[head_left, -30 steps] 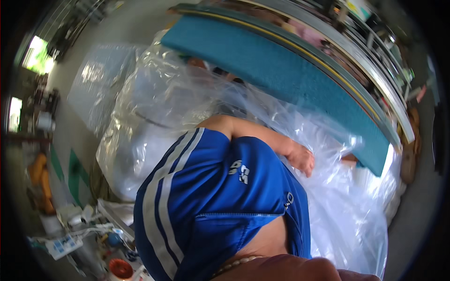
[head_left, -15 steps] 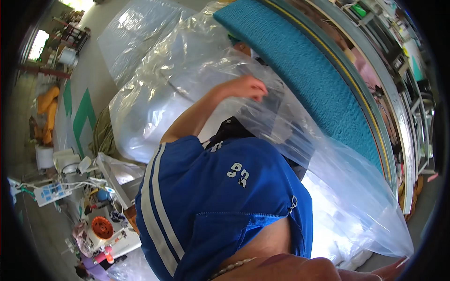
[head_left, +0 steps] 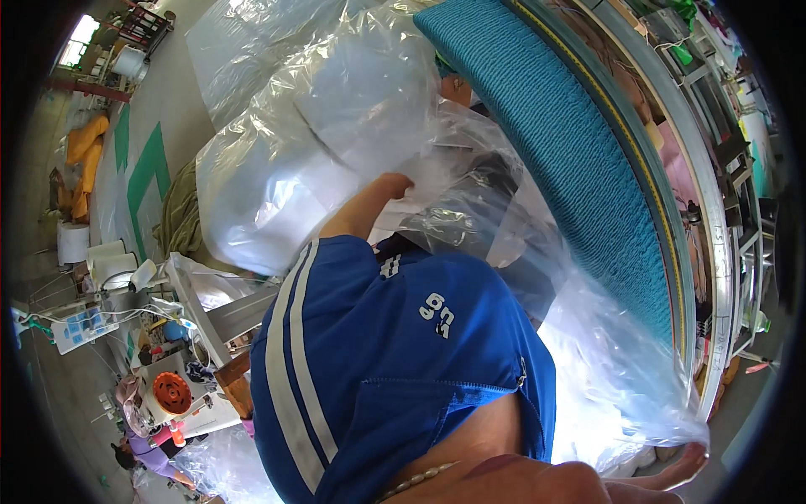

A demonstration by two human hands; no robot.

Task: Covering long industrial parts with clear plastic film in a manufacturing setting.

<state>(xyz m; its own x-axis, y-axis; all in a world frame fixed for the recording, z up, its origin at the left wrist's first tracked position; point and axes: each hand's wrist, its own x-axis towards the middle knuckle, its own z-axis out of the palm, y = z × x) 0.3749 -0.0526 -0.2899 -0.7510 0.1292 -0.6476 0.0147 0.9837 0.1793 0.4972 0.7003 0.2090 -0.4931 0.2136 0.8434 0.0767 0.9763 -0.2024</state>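
Observation:
A big clear plastic sheet [head_left: 336, 126] spreads over the middle of the view and stretches to the lower right. My left hand [head_left: 396, 185] reaches out from a blue striped sleeve [head_left: 294, 353] and grips a fold of the plastic. At the bottom right, my right hand [head_left: 684, 466] pinches the sheet's far corner. A dark object [head_left: 495, 189] lies under the plastic just right of my left hand. A long teal woven mat [head_left: 554, 143] runs along the plastic's right side.
A cluttered work table [head_left: 193, 336] stands at the left with an orange spool [head_left: 172, 392] and white rolls [head_left: 80, 244]. Green cloth [head_left: 176, 218] and orange cloth [head_left: 84, 143] lie on the floor. Shelving [head_left: 739, 151] lines the right edge.
My left arm has swung up and away from my body, lifting the plastic. The sheet now hangs stretched out to my right hand, which has come into view.

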